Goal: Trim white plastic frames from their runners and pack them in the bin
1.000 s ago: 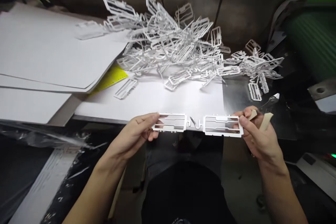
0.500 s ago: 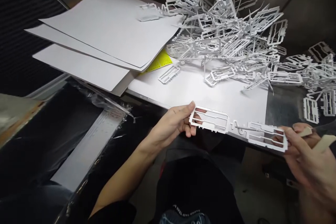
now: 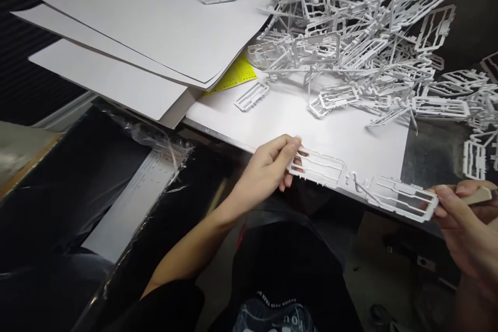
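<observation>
Dark metal walls close in behind a workbench (image 3: 428,153) whose bare steel shows at the right, while a white sheet (image 3: 295,124) covers its middle. At the left, three large white boards (image 3: 128,15) lie stacked and fanned, overhanging the bench edge, with one yellow perforated sheet (image 3: 233,77) poking out beneath them. A tangled heap of white moulded plastic frames (image 3: 350,36), too many to count, fills the back of the bench and spills to the right; one loose frame (image 3: 251,96) lies apart beside the yellow sheet.

Below the bench edge at the left sits a dark bin lined with clear plastic film (image 3: 155,140); a long pale strip (image 3: 128,202) lies inside it.

One piece is held over the near bench edge: a twin frame part (image 3: 361,184), two rectangular frames joined by a hooked runner. The left hand (image 3: 268,168) pinches its left frame between thumb and fingers. The right hand (image 3: 465,225) grips the right frame's end with thumb and fingertips, and also holds a tool with a beige handle (image 3: 478,196), mostly cut off by the picture edge.
</observation>
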